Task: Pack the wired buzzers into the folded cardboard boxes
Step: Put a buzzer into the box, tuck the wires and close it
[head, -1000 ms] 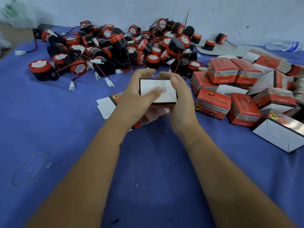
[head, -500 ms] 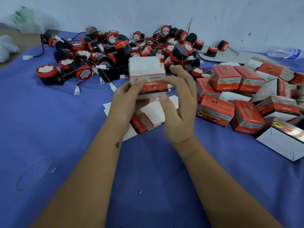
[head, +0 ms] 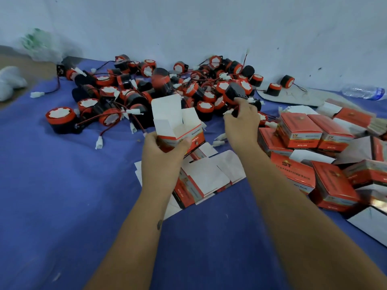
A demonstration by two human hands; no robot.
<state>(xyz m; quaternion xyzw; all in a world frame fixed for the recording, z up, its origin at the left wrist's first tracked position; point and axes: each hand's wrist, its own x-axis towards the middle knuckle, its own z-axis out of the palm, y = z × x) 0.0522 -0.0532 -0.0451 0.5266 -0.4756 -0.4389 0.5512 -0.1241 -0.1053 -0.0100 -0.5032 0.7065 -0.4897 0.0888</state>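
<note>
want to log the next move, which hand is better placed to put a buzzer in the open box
Right. The right hand already grips a buzzer at the pile, while the left hand holds the open box.

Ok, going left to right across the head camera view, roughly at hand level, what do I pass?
Lone buzzer on the blue cloth → open box held by the left hand → right hand gripping a black buzzer → stack of closed red boxes.

Surface: blue cloth-covered table [head: 62,185]
12 o'clock: heap of red-and-black wired buzzers [head: 146,95]
3 o'clock: red-and-white closed cardboard boxes [head: 314,164]
Centre: flat unfolded cartons [head: 207,181]
</note>
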